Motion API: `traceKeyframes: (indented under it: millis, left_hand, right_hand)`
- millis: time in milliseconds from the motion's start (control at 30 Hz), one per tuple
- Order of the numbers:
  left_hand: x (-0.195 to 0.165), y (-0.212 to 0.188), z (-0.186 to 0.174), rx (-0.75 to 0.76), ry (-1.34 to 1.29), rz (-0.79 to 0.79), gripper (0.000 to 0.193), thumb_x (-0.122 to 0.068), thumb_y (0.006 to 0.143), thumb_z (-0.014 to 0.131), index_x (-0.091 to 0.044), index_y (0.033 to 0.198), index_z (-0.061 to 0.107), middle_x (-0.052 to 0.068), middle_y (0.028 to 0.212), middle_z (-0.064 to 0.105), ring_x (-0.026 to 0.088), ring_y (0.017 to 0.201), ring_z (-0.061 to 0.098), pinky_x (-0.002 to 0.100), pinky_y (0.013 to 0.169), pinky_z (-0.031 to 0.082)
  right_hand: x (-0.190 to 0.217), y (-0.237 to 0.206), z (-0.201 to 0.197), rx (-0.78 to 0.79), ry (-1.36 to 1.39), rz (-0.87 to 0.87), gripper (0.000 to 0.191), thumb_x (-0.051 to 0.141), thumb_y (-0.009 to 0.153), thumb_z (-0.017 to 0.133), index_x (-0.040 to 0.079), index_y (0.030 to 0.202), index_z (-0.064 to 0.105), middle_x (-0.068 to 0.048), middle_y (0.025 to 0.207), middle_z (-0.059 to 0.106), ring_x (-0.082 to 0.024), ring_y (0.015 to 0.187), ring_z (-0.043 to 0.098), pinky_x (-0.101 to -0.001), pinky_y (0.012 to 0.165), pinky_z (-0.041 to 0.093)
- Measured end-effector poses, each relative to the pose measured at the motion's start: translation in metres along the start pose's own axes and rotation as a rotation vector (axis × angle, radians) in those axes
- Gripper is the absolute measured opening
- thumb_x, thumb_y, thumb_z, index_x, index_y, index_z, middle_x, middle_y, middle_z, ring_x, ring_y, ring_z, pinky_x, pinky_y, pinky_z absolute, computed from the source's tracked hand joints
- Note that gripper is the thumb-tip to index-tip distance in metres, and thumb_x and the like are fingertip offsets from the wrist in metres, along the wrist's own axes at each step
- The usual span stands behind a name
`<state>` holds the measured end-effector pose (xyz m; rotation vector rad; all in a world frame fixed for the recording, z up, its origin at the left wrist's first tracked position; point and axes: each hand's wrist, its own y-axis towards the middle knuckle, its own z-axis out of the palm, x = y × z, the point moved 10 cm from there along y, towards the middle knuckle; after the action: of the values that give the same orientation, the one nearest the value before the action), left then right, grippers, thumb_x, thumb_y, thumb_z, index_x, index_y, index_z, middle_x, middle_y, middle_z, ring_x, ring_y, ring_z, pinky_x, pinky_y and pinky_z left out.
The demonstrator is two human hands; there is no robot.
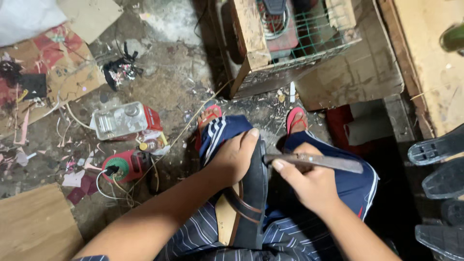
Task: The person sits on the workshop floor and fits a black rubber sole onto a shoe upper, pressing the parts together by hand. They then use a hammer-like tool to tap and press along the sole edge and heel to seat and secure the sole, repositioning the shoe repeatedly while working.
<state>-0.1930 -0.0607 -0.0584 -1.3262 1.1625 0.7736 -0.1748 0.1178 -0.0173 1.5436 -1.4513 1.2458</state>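
Note:
A black sandal (249,203) with brown straps and a tan insole stands on edge on my lap. My left hand (234,157) grips its upper end and holds it against my left knee. My right hand (307,181) is closed on the handle of a flat metal knife (321,161), whose blade tip meets the sandal's sole edge near my left thumb. My feet in red flip-flops (296,118) rest on the dirty floor below.
On the floor to the left lie a clear plastic box (118,121), a red tool with a cord (126,166), scraps and cardboard (53,67). A wooden crate with green wire mesh (290,43) stands ahead. Several black soles (437,169) lie at right.

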Motion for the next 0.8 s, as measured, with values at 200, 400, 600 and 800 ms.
traceKeyframes:
  millis: [200, 400, 600, 800]
  left_hand:
    - [-0.08, -0.052, 0.017, 0.36, -0.085, 0.153, 0.084, -0.042, 0.069, 0.089, -0.002, 0.129, 0.046, 0.017, 0.112, 0.067, 0.026, 0.105, 0.067, 0.037, 0.092, 0.055]
    - [-0.166, -0.096, 0.016, 0.243, 0.355, 0.58, 0.106, -0.044, 0.068, 0.092, -0.006, 0.149, 0.036, 0.014, 0.131, 0.066, 0.034, 0.12, 0.064, 0.041, 0.102, 0.049]
    - [-0.179, -0.124, 0.025, 0.039, 0.535, 0.885, 0.089, -0.021, 0.068, 0.089, -0.001, 0.142, 0.043, 0.021, 0.141, 0.057, 0.041, 0.139, 0.052, 0.048, 0.12, 0.041]
    - [-0.151, -0.138, 0.031, -0.004, 0.494, 0.93, 0.085, -0.014, 0.068, 0.088, 0.002, 0.139, 0.046, 0.02, 0.143, 0.056, 0.045, 0.138, 0.052, 0.054, 0.121, 0.039]
  right_hand:
    - [-0.001, -0.042, -0.007, 0.0, 0.607, 0.193, 0.023, 0.017, 0.088, 0.075, 0.003, 0.088, 0.057, -0.004, 0.066, 0.059, -0.012, 0.054, 0.052, -0.0282, 0.049, 0.042]
    - [0.06, -0.076, -0.04, -0.006, 0.872, -0.086, 0.027, 0.015, 0.097, 0.075, 0.001, 0.096, 0.051, -0.01, 0.075, 0.056, -0.017, 0.062, 0.052, -0.0322, 0.056, 0.044]
    - [0.09, -0.109, -0.038, -0.207, 0.466, -0.37, 0.026, 0.008, 0.092, 0.075, 0.004, 0.096, 0.05, -0.01, 0.076, 0.06, -0.016, 0.062, 0.053, -0.0291, 0.057, 0.045]
    - [0.094, -0.123, -0.035, -0.06, 0.238, -0.365, 0.028, -0.004, 0.086, 0.077, 0.006, 0.093, 0.051, -0.007, 0.072, 0.061, -0.011, 0.06, 0.054, -0.0255, 0.055, 0.045]
